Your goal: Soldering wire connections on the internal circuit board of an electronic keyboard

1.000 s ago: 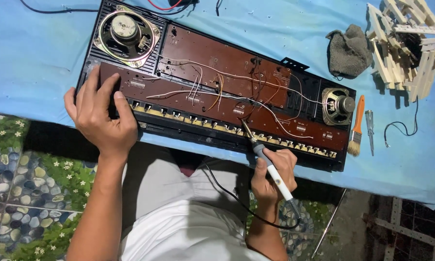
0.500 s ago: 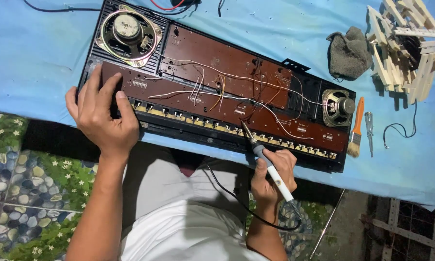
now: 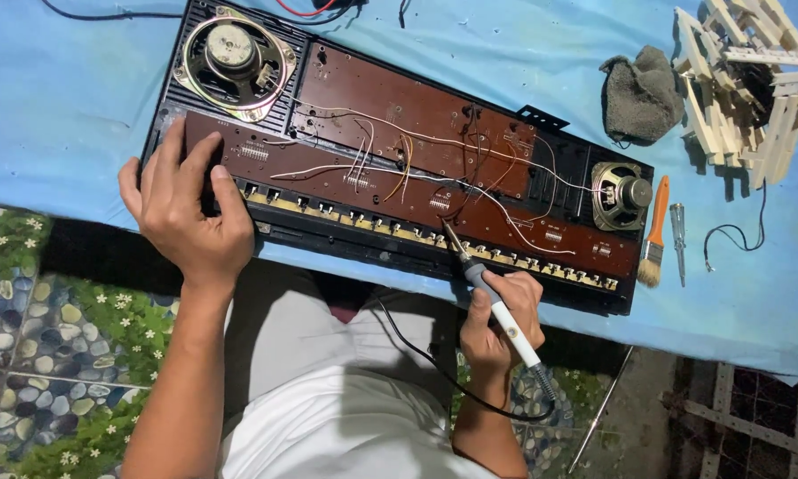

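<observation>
An opened black keyboard casing (image 3: pixel 585 293) lies on the blue-covered table, showing brown circuit boards (image 3: pixel 399 106), thin wires, a large speaker (image 3: pixel 235 53) at its left and a small speaker (image 3: pixel 622 195) at its right. My left hand (image 3: pixel 186 213) rests flat on the casing's left end, fingers spread on the board. My right hand (image 3: pixel 496 324) grips a soldering iron (image 3: pixel 492 297) with a white and grey handle. Its tip touches the front row of contacts near the middle of the board. A black cord runs from the iron down over my lap.
An orange-handled brush (image 3: pixel 654 232) and a small screwdriver (image 3: pixel 679 239) lie right of the casing. A grey cloth (image 3: pixel 643 93) and a wooden stick structure (image 3: pixel 745 80) sit at the back right. Black and red cables trail off the table's far edge. Pebble-patterned floor lies below.
</observation>
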